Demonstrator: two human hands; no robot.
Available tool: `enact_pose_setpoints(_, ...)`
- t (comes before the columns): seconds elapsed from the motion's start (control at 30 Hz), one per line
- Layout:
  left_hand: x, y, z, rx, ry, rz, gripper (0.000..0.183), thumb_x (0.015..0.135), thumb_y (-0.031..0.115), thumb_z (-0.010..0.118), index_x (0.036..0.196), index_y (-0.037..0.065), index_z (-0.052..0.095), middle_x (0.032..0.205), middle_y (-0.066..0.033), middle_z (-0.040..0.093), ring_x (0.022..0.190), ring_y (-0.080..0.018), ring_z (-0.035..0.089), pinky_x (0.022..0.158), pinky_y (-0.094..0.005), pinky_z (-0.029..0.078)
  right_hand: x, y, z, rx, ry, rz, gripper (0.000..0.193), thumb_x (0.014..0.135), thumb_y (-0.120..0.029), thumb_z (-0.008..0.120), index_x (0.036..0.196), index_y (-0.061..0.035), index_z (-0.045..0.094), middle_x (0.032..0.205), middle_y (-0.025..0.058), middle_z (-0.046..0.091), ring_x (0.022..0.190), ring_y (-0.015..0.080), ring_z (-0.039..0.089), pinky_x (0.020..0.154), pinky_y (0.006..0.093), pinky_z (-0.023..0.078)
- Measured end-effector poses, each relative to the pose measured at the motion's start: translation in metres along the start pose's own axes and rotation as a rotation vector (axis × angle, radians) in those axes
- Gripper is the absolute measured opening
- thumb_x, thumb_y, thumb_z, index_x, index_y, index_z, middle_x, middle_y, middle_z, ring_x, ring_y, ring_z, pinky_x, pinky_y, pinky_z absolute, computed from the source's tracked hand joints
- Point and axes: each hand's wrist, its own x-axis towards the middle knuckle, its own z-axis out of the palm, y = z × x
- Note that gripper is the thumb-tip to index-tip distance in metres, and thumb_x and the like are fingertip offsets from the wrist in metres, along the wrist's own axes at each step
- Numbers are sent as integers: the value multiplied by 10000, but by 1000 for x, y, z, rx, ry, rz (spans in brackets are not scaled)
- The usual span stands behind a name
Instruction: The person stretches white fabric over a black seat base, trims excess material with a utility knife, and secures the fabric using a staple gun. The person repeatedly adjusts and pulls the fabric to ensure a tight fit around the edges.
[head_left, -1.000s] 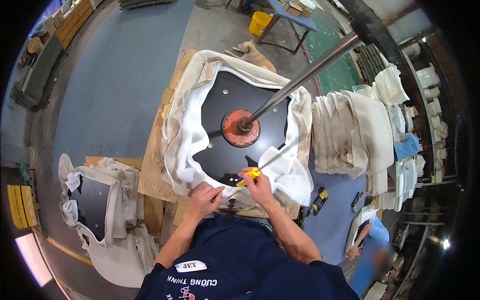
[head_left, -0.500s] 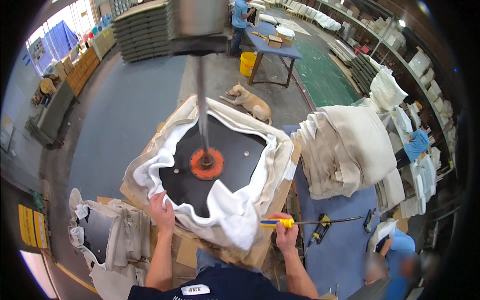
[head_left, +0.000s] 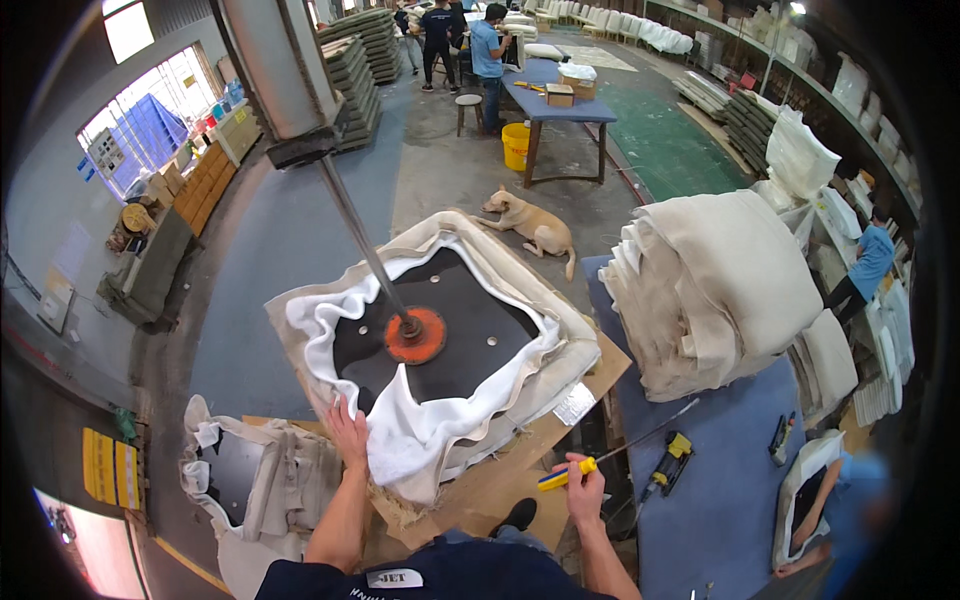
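A seat cushion (head_left: 545,390) with a beige cover, white lining and black panel lies upside down on a brown board. An orange disc (head_left: 428,340) on a metal rod (head_left: 358,235) presses on the panel's middle. My left hand (head_left: 348,432) rests with fingers stretched along the cover's near left side, by the loose white lining (head_left: 405,425). To the right of the cushion, apart from it, my right hand (head_left: 583,492) is closed around the yellow and blue handle of a long screwdriver (head_left: 645,432). Its shaft points up and right over the blue table's edge.
A blue table (head_left: 725,500) at right bears a beige fabric stack (head_left: 715,290) and a yellow and black power tool (head_left: 670,462). Another cushion (head_left: 235,475) sits at lower left. A dog (head_left: 530,222) lies beyond. A co-worker (head_left: 850,500) handles a cushion at lower right.
The cushion has turned clockwise under the disc. My right hand with the screwdriver is lower and farther from the cushion. The whole view has tilted, showing more of the room.
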Motion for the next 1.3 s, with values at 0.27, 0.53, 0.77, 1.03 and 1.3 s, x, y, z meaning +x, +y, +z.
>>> enact_pose_setpoints(0.27,87,-35,-30,-247,66,-35,494,980,284,600,1390,8,574,1361,-261,567,1349,-430,459,1186,-503,311,59,-11,62,-444,-25,-411,275,965,-265,675,1065,-11,715,815,115,732,752,246,676,735,391,507)
enact_pose_setpoints(0.53,49,209,-70,-409,-253,585,378,852,143,707,1213,38,674,1224,-163,644,1145,-355,594,1002,-456,487,62,4,123,-780,39,-495,301,895,-370,678,848,-73,680,690,164,640,667,367,611,697,470,403)
enact_pose_setpoints(0.77,-17,167,-25,33,-346,650,521,877,297,726,1296,3,623,1313,-215,579,1258,-411,519,1075,-503,423,31,4,146,-698,65,-544,259,879,-328,692,827,-77,657,658,139,610,636,358,587,669,477,387)
enact_pose_setpoints(1.03,8,175,-24,59,-574,584,342,910,442,669,1048,129,667,1003,-129,601,1015,-319,562,875,-472,447,35,8,149,-735,68,-512,262,886,-341,678,871,-79,676,644,139,614,639,355,601,685,482,390)
enact_pose_setpoints(1.3,37,157,-34,204,-677,622,428,937,509,627,1024,92,670,1043,-171,595,1015,-372,597,836,-513,488,36,3,144,-737,68,-509,260,895,-333,667,870,-75,675,640,135,610,639,349,597,685,471,381)
